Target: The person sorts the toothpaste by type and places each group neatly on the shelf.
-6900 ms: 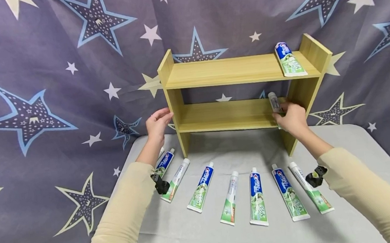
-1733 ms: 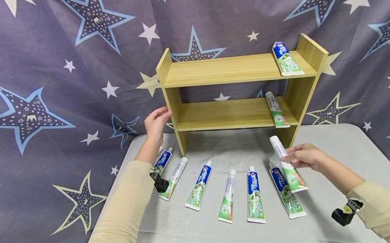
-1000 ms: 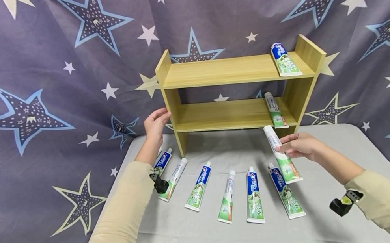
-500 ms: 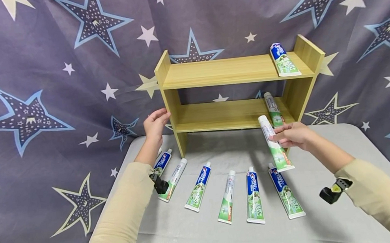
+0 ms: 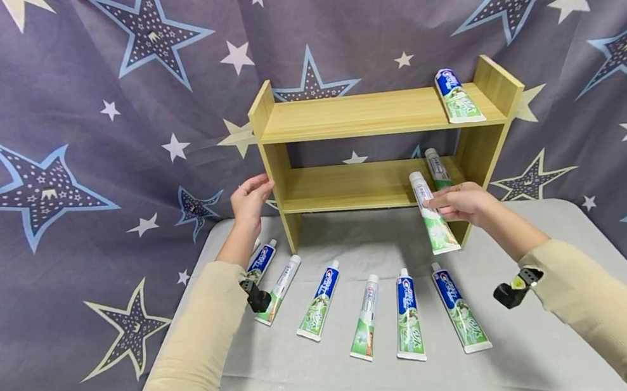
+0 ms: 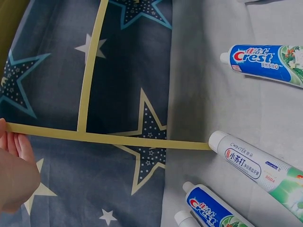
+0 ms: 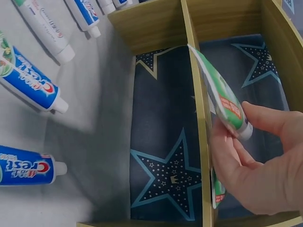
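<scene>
In the head view my right hand [image 5: 460, 202] pinches a white and green toothpaste tube [image 5: 437, 230], cap up and tilted, in front of the lower shelf's right end. The right wrist view shows that tube [image 7: 222, 97] between thumb and fingers, near the shelf board's edge. My left hand [image 5: 250, 202] touches the left side panel of the wooden shelf [image 5: 359, 114] with its fingertips; in the left wrist view its fingers [image 6: 19, 146] lie against the panel. A similar tube [image 5: 438, 166] lies on the lower shelf, partly hidden by my right hand. A blue and green Crest tube [image 5: 458, 97] lies on the upper shelf.
Several toothpaste tubes lie fanned out on the grey tabletop [image 5: 253, 386], among them a Crest tube [image 5: 462, 314] at the right and a white and green tube [image 5: 365, 317] mid-row. My left forearm partly covers the leftmost ones. A star-patterned curtain [image 5: 113, 146] hangs behind.
My right hand has let go of one white and green tube on the lower shelf, picked another off the table's right end, and raised it toward that shelf. My left hand stays put.
</scene>
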The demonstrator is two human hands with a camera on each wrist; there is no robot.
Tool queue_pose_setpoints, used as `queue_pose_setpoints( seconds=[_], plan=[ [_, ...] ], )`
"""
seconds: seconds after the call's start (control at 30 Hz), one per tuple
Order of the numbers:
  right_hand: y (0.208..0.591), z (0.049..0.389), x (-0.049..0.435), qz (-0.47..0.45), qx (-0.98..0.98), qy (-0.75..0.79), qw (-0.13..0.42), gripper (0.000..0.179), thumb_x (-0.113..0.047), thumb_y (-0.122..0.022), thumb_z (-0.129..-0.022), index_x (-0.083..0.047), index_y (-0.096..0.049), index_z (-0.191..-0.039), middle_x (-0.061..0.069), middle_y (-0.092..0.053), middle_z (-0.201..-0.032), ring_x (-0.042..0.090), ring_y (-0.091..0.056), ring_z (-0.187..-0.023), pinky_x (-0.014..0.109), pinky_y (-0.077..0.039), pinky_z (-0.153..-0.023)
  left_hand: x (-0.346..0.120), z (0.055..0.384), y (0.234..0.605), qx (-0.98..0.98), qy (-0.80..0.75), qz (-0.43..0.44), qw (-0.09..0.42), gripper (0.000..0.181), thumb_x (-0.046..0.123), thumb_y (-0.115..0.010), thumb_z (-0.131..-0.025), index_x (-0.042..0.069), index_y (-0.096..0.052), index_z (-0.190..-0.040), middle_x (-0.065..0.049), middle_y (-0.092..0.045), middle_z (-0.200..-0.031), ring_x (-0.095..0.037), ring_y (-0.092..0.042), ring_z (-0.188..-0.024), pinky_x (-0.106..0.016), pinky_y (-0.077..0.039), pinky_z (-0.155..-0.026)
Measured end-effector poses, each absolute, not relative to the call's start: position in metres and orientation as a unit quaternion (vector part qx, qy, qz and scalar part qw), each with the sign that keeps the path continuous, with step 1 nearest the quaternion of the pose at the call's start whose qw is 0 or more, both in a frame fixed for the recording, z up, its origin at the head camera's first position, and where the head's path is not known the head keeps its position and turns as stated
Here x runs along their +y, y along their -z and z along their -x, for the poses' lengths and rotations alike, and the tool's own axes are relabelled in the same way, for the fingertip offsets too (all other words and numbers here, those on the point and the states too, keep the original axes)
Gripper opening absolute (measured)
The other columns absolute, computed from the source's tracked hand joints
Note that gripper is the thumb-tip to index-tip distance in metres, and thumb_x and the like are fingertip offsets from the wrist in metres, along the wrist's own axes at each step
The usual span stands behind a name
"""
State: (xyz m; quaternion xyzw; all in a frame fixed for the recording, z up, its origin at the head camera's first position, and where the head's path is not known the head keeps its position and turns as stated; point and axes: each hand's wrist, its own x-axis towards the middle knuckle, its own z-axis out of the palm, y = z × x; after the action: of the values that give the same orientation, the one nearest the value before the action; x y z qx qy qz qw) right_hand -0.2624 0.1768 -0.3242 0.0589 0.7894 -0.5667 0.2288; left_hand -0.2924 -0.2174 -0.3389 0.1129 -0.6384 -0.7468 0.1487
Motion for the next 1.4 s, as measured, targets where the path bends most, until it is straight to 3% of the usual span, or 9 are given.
queue_pose_setpoints(
  seconds=[0.23,0.4,0.53,0.67,0.87,0.97,1.1,1.3,1.4],
  plan=[
    [0.321,0.278,0.170,-0.078,0.779,0.590,0.200,0.060,-0.017,-0.064,-0.091,0.008,-0.040,-0.140,-0.013,-0.059,-0.064,-0.004,-0.052,-0.052,0.010,-0.052,-0.056,-0.218,0.292,0.338,-0.640,0.745,-0.115,0.147,0.033,0.001,-0.068,-0.084,-0.004,-0.063,-0.117,0.012,-0.065,-0.078,-0.001,-0.065,-0.078,-0.027,-0.055,-0.098],
    [0.321,0.289,0.165,-0.096,0.779,0.595,0.172,0.034,-0.016,-0.066,-0.089,0.002,-0.051,-0.115,-0.009,-0.056,-0.073,-0.003,-0.053,-0.057,0.012,-0.055,-0.062,-0.218,0.293,0.338,-0.639,0.746,-0.117,0.148,0.032,0.001,-0.069,-0.084,-0.004,-0.064,-0.115,0.011,-0.065,-0.079,-0.001,-0.065,-0.078,-0.027,-0.055,-0.098],
    [0.322,0.299,0.162,-0.107,0.781,0.592,0.166,0.054,-0.017,-0.064,-0.090,0.006,-0.039,-0.132,-0.003,-0.051,-0.092,0.000,-0.054,-0.068,0.021,-0.057,-0.084,-0.217,0.293,0.339,-0.636,0.748,-0.117,0.150,0.032,0.000,-0.069,-0.083,-0.004,-0.064,-0.115,0.011,-0.066,-0.078,-0.001,-0.066,-0.077,-0.027,-0.056,-0.096],
    [0.324,0.309,0.160,-0.127,0.768,0.606,0.164,0.069,-0.016,-0.062,-0.091,0.007,-0.025,-0.145,0.001,-0.047,-0.105,0.006,-0.053,-0.082,0.029,-0.050,-0.104,-0.217,0.293,0.339,-0.640,0.745,-0.117,0.149,0.032,0.000,-0.070,-0.084,-0.004,-0.064,-0.115,0.011,-0.066,-0.078,-0.001,-0.066,-0.077,-0.024,-0.056,-0.093],
    [0.326,0.323,0.157,-0.138,0.755,0.624,0.147,0.066,-0.009,-0.059,-0.091,0.006,-0.025,-0.145,0.000,-0.048,-0.105,0.007,-0.054,-0.083,0.023,-0.052,-0.097,-0.218,0.293,0.339,-0.641,0.744,-0.117,0.149,0.032,0.001,-0.069,-0.084,-0.003,-0.065,-0.115,0.011,-0.065,-0.079,-0.001,-0.066,-0.077,-0.028,-0.055,-0.097],
    [0.326,0.328,0.154,-0.133,0.756,0.628,0.130,0.069,-0.005,-0.058,-0.090,0.007,-0.021,-0.147,0.012,-0.050,-0.127,0.020,-0.060,-0.106,0.029,-0.049,-0.106,-0.218,0.294,0.339,-0.642,0.743,-0.114,0.150,0.032,0.001,-0.069,-0.084,-0.003,-0.065,-0.115,0.011,-0.066,-0.079,-0.001,-0.066,-0.077,-0.029,-0.054,-0.099],
    [0.328,0.332,0.149,-0.150,0.770,0.613,0.091,0.074,-0.004,-0.061,-0.087,0.007,-0.018,-0.148,0.018,-0.033,-0.152,0.029,-0.047,-0.134,0.033,-0.044,-0.111,-0.219,0.294,0.339,-0.643,0.743,-0.115,0.149,0.034,0.001,-0.069,-0.084,-0.004,-0.064,-0.117,0.012,-0.065,-0.078,0.000,-0.065,-0.076,-0.030,-0.054,-0.100],
    [0.332,0.334,0.145,-0.171,0.840,0.514,0.025,0.072,-0.020,-0.071,-0.081,0.009,-0.038,-0.140,0.018,-0.043,-0.146,0.019,-0.058,-0.102,0.028,-0.054,-0.097,-0.218,0.293,0.339,-0.642,0.743,-0.114,0.150,0.034,0.001,-0.069,-0.084,-0.005,-0.063,-0.117,0.014,-0.065,-0.075,0.000,-0.064,-0.074,-0.038,-0.050,-0.106],
    [0.333,0.334,0.143,-0.172,0.872,0.458,-0.001,0.065,-0.026,-0.073,-0.080,0.007,-0.052,-0.132,0.020,-0.052,-0.139,0.023,-0.056,-0.104,0.033,-0.051,-0.099,-0.217,0.292,0.339,-0.643,0.742,-0.116,0.150,0.034,0.001,-0.069,-0.084,-0.005,-0.063,-0.117,0.014,-0.065,-0.076,0.000,-0.064,-0.075,-0.037,-0.050,-0.105]
  ],
)
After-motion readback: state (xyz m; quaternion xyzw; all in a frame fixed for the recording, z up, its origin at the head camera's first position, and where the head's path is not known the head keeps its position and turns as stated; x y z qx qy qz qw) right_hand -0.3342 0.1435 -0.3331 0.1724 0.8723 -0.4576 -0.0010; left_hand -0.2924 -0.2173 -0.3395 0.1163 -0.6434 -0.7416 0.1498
